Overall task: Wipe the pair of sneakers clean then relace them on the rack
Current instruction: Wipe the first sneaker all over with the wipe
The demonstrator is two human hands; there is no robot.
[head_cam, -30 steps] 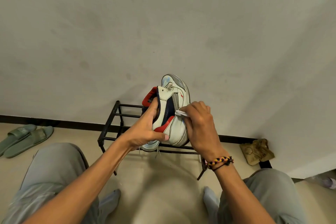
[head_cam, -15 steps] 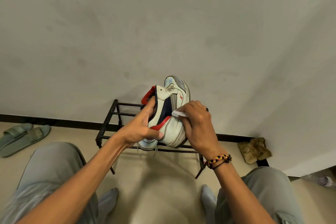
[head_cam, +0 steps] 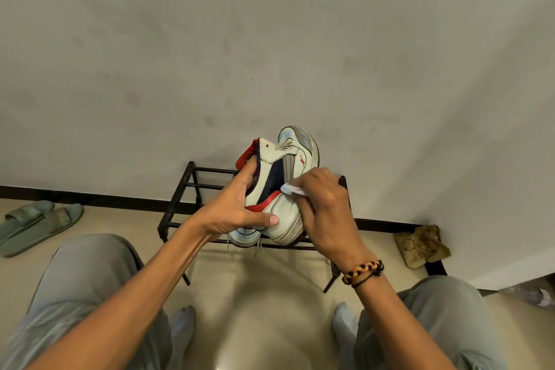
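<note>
While the left hand [head_cam: 231, 213] grips the sneaker [head_cam: 282, 189], the rack [head_cam: 177, 204] stands against the wall [head_cam: 270, 39].

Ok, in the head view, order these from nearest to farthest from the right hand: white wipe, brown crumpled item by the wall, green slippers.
1. White wipe: pinched in the right hand, against the sneaker.
2. Brown crumpled item: on the floor to the right, by the wall.
3. Green slippers: far left on the floor, past the left hand.

A single head-worn camera looks forward and steeply down, close over the left hand [head_cam: 237, 213] and right hand [head_cam: 327, 213]. Beyond the hands rises the wall [head_cam: 270, 39]; below them lies the floor [head_cam: 270, 294]. No second view shares anything.
</note>
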